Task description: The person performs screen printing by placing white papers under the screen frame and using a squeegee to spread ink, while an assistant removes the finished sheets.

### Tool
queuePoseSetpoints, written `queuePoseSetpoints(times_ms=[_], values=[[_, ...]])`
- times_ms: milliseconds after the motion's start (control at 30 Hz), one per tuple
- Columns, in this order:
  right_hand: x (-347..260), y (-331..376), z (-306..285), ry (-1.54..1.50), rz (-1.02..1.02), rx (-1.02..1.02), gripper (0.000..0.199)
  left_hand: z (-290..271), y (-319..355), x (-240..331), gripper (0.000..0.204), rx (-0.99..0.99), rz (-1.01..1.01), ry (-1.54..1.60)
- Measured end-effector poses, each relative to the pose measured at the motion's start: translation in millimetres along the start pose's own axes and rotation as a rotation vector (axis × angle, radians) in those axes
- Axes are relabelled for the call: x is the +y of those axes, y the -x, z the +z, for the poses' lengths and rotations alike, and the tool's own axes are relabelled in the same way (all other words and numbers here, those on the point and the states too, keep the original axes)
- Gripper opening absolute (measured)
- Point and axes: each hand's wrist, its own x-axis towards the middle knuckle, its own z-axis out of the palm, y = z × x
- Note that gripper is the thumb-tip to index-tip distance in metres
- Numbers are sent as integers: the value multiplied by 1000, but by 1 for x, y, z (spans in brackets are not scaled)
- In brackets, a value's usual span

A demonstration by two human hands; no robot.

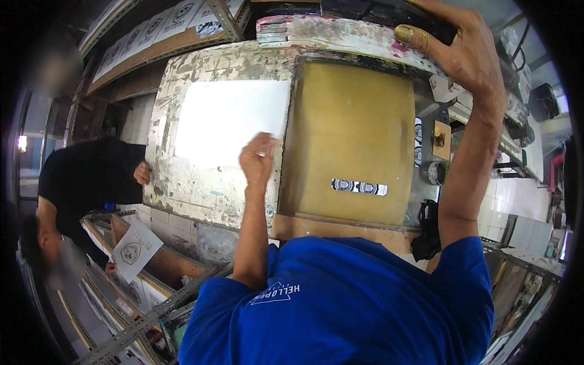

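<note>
A blank white sheet [228,121] lies on a worn, paint-stained table [182,182]. My left hand [258,159] pinches the sheet's near right corner, right beside the wooden frame of a yellowish printing screen [353,134]. The screen carries a small black-and-white strip [359,187] of round designs. My right hand [465,52], its fingertips smeared with yellow ink, reaches over the screen and grips a dark bar [377,12] at its far edge.
A person in a black shirt [85,176] stands at the left, one hand [142,173] on the table edge, the other at a printed sheet [135,249] on a rack. More printed sheets [155,27] fill shelves at top left. A tape roll [435,173] and a black cloth [427,234] lie to the screen's right.
</note>
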Motion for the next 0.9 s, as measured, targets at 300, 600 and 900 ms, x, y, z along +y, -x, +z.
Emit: queuePoseSetpoints(times_ms=[300, 600, 900], values=[[-4, 7, 7, 11, -33, 65, 56, 62, 35, 2, 47, -574, 251, -443], [24, -3, 11, -118, -108, 51, 49, 172, 32, 39, 53, -674, 563, -269], [8, 0, 1, -50, -33, 8, 48, 199, 59, 59, 54, -740, 596, -263]])
